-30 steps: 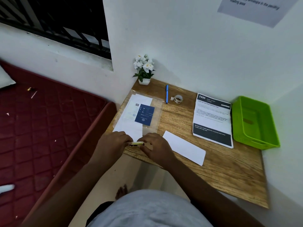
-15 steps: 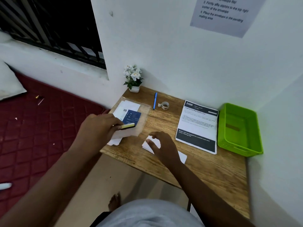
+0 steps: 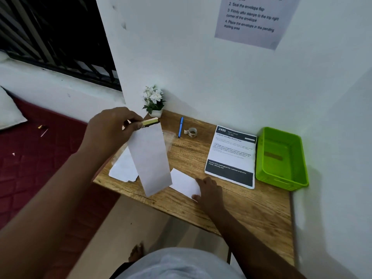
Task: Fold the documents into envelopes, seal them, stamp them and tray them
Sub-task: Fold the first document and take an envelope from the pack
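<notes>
The folded document (image 3: 150,158), a long white strip with a yellow and dark band at its top end, hangs in the air above the left part of the desk (image 3: 251,208), pinched at that top end between thumb and fingers of the left hand (image 3: 112,127) and slanting down so that its lower end is over the near edge. Below and just right of it a white envelope (image 3: 184,183) lies flat near the front edge of the desk, and the right hand (image 3: 209,190) rests on its right end with the fingers laid down on the paper, not closed around it. Behind the hanging strip, at the left edge of the desk, a clear plastic sleeve (image 3: 169,137) and more white sheets (image 3: 124,168) lie partly over the edge. Further back, toward the wall, a blue pen (image 3: 180,127) lies beside a small roll of stamps (image 3: 192,132), and a little pot of white flowers (image 3: 154,101) stands in the far left corner. A printed sheet (image 3: 231,156) with dark bands at top and bottom lies right of the centre, and just beside it, at the right edge against the wall, sits the green tray (image 3: 259,158). A notice with numbered steps (image 3: 251,19) is fixed on the wall above.
</notes>
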